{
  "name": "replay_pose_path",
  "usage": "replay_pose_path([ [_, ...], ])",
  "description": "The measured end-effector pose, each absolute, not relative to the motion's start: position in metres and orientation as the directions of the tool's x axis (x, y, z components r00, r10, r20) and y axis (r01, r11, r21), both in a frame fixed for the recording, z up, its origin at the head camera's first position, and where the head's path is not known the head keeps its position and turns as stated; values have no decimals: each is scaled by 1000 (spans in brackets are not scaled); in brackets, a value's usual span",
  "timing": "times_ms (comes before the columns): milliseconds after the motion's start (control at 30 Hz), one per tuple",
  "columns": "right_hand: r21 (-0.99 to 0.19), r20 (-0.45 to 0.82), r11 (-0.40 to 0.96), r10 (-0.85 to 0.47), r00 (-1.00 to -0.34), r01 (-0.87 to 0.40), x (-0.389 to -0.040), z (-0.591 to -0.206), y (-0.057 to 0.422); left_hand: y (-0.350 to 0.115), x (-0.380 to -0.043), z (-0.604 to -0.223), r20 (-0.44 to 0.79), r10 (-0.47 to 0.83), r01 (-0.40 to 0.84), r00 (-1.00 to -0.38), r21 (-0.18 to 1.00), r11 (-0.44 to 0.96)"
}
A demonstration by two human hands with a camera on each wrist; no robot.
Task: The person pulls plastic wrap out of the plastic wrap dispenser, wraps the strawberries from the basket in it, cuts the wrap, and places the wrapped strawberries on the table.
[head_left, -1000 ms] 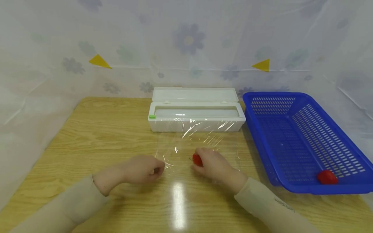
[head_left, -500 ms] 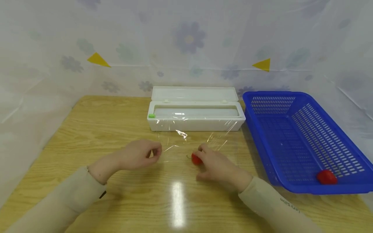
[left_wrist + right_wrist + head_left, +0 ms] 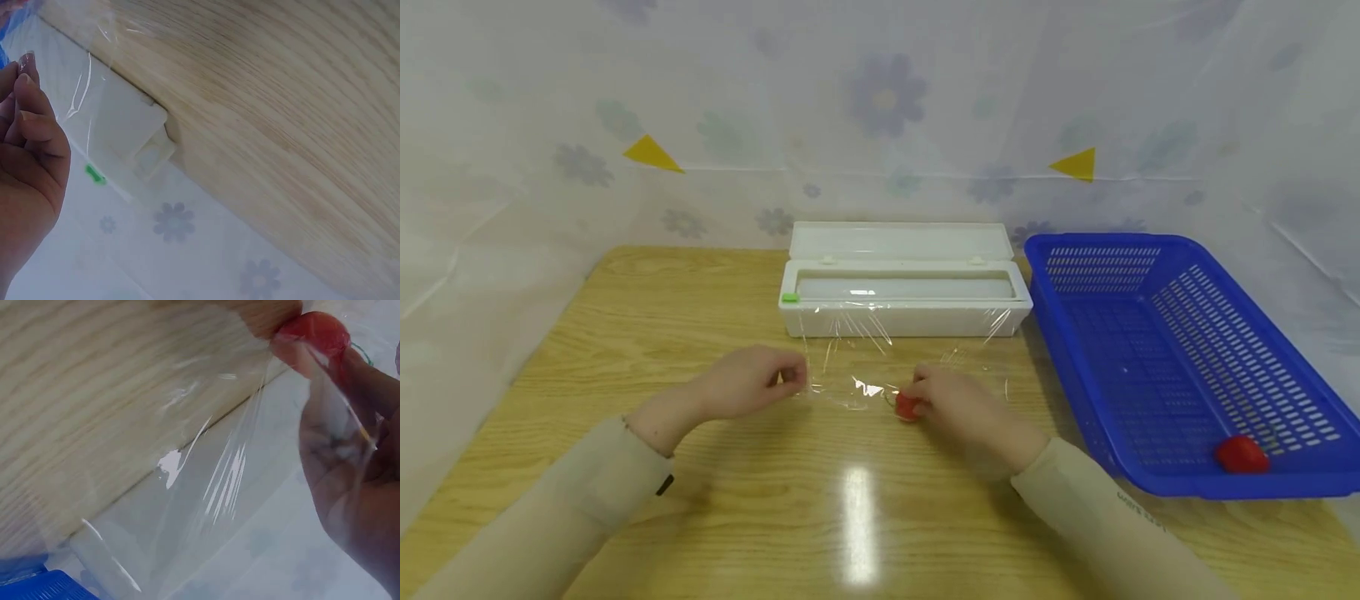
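Note:
A clear sheet of cling film (image 3: 857, 367) stretches toward me from a white dispenser box (image 3: 906, 322) with its lid raised. My left hand (image 3: 748, 383) pinches the film's left edge between thumb and fingers, as the left wrist view also shows the film (image 3: 78, 87) running from those fingertips. My right hand (image 3: 966, 412) grips a small red pepper (image 3: 907, 407) with a thin green stem, near the film's front edge. In the right wrist view the film (image 3: 219, 469) spreads across and partly covers the pepper (image 3: 315, 337) and fingers.
A blue slotted basket (image 3: 1078, 408) stands at the right, with another red pepper (image 3: 1242, 455) in its near corner. A green slider (image 3: 790, 297) sits at the dispenser's left end. Behind the wooden table (image 3: 760, 517) hangs a flowered cloth (image 3: 887, 150).
My left hand has moved up and away from me with the film edge. My right fingers loosened around the pepper, then closed on it again. The film's creases have shifted.

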State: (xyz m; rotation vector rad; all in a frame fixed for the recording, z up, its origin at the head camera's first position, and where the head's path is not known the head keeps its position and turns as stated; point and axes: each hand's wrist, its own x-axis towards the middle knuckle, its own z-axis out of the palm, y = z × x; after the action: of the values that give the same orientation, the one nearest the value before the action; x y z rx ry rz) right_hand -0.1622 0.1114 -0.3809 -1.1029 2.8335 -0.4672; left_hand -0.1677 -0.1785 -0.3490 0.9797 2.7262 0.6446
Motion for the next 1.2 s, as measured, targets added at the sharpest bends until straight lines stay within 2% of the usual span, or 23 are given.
replay_pose_path([
  [200,-439,-60,741,-588,-807,-508,-171,-373,109,-183,-173,-356,-32,591,515,-806,457,726],
  [367,-484,-70,710,-614,-787,-511,-179,-375,112,-181,-176,-365,-51,542,473,-839,424,772],
  [500,-529,-87,708,-593,-800,-467,-181,-376,113,-173,-174,-370,-65,462,403,-885,392,827],
  [600,-546,-117,725,-563,-818,-420,-181,-376,111,-163,-168,-370,0,404,368,-915,415,833],
  [700,-547,-146,745,-535,-832,-382,-182,-375,109,-151,-161,-367,145,361,387,-921,440,810],
  [833,-543,-171,761,-514,-841,-355,-183,-375,109,-139,-154,-366,358,364,492,-860,390,778],
  [900,-538,-167,759,-523,-836,-367,-184,-374,109,-132,-149,-367,442,423,583,-791,335,740],
  [967,-533,-160,753,-537,-828,-385,-183,-374,109,-125,-142,-369,476,513,675,-714,276,684],
  [1067,-531,-152,749,-545,-825,-397,-184,-373,109,-110,-133,-374,419,666,779,-618,209,591],
  [1200,-543,-166,753,-530,-832,-372,-185,-373,108,-92,-129,-384,239,769,805,-594,167,570],
])
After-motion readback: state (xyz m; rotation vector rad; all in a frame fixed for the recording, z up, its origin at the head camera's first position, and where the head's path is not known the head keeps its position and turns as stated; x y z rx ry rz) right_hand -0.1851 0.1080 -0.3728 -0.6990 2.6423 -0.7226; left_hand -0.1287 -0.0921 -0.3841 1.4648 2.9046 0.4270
